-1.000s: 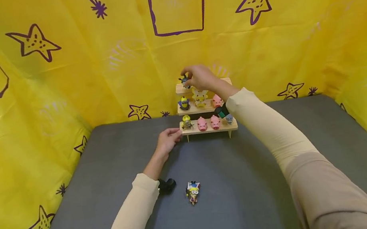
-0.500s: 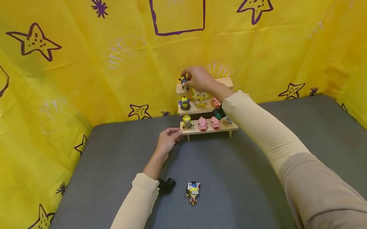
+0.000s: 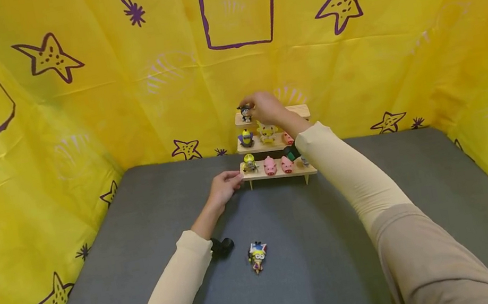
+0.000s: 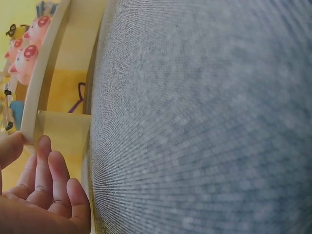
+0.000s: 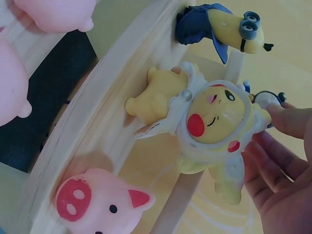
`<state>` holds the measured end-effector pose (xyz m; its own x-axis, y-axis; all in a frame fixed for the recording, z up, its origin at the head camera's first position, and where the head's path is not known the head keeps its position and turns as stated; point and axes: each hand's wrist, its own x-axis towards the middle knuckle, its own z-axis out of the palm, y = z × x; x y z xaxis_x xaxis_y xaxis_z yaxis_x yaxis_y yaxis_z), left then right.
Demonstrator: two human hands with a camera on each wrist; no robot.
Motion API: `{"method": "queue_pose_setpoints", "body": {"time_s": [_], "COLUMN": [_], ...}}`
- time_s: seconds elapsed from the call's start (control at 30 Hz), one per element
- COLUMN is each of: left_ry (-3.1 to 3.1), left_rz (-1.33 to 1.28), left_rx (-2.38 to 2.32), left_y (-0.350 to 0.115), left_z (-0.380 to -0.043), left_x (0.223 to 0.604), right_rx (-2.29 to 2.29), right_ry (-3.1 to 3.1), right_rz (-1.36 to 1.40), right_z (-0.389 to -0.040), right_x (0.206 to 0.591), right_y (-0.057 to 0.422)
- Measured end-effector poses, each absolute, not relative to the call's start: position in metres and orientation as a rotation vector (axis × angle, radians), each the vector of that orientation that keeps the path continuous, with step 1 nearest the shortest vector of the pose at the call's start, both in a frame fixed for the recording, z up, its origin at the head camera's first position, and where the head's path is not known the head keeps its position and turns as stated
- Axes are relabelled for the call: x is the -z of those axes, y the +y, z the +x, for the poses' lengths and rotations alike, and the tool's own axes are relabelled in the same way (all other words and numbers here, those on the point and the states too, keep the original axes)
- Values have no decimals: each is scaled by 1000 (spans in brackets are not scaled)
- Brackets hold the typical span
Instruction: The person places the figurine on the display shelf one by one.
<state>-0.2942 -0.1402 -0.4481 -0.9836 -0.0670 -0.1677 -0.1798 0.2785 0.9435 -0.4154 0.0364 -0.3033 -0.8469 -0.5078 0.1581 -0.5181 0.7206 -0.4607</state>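
At the left end of the top tier of a wooden three-tier display stand (image 3: 279,173), my right hand (image 3: 267,109) pinches a small dark-and-white figurine (image 3: 245,114). It looks upright at the shelf surface; whether it bears on the wood I cannot tell. In the right wrist view a yellow figurine in a white hood (image 5: 214,114) partly hides it. My left hand (image 3: 222,188) grips the left corner of the bottom tier, thumb on top and fingers below, as the left wrist view shows. A yellow figurine with a blue hat (image 3: 258,257) lies on the grey tabletop nearer me.
The middle tier bears a blue-caped yellow figurine (image 3: 246,138) and a pink pig (image 5: 105,200). On the bottom tier stand a yellow figurine (image 3: 249,163), two pink pigs (image 3: 269,166) and a bluish figurine, half hidden by my right sleeve. A yellow patterned cloth (image 3: 168,105) hangs behind.
My right hand has come down slightly, and the dark figurine has turned more upright at the top tier. My left hand keeps its grip on the stand's corner.
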Motion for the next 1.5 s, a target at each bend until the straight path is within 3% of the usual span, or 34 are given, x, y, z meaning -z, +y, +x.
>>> {"method": "queue_pose_setpoints", "body": {"time_s": [0.6, 1.07, 1.5], "left_ry": [2415, 2437, 2449], "left_rz": [-235, -224, -235], "left_rx": [-1807, -1795, -1774], "left_y": [-141, -142, -143], "left_z": [-294, -297, -296], "left_x": [445, 445, 446], "right_rx": [-1016, -1201, -1059], "right_ry": [-2842, -2519, -2425], "right_rz": [780, 1246, 1491], "right_z": [-387, -286, -240], "right_x": [285, 287, 326], "right_y": [51, 70, 69]}}
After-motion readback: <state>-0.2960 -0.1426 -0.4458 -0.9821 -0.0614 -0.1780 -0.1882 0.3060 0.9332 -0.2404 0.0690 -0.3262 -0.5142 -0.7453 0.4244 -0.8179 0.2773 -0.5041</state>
